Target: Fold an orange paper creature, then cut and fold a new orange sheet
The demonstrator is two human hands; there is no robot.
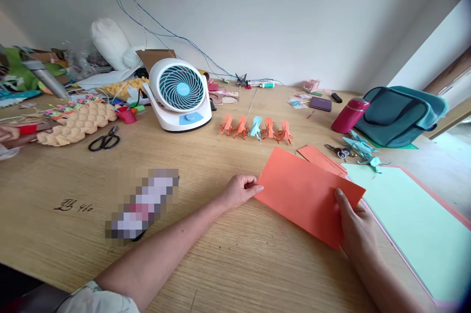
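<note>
Between my two hands is a sheet of orange paper [301, 193], tilted above the wooden table [235, 264]. My left hand [243, 189] pinches its left edge between thumb and fingers. On the right edge, my right hand [355, 222] grips with the thumb on top and the fingers underneath, mostly hidden. Behind the sheet lie smaller orange paper strips [322, 158]. A row of several folded paper figures [256, 128], orange with one light blue, stands farther back. To the right is a stack of large pale green paper [415, 224].
A white fan [180, 90] stands at the back. Black scissors [105, 141] and a pixelated object [143, 205] lie left. A teal bag [397, 114], pink bottle [349, 114], keys [340, 151] and teal folded paper figures [362, 146] are right. Another person's hand [22, 134] touches an egg tray [81, 124].
</note>
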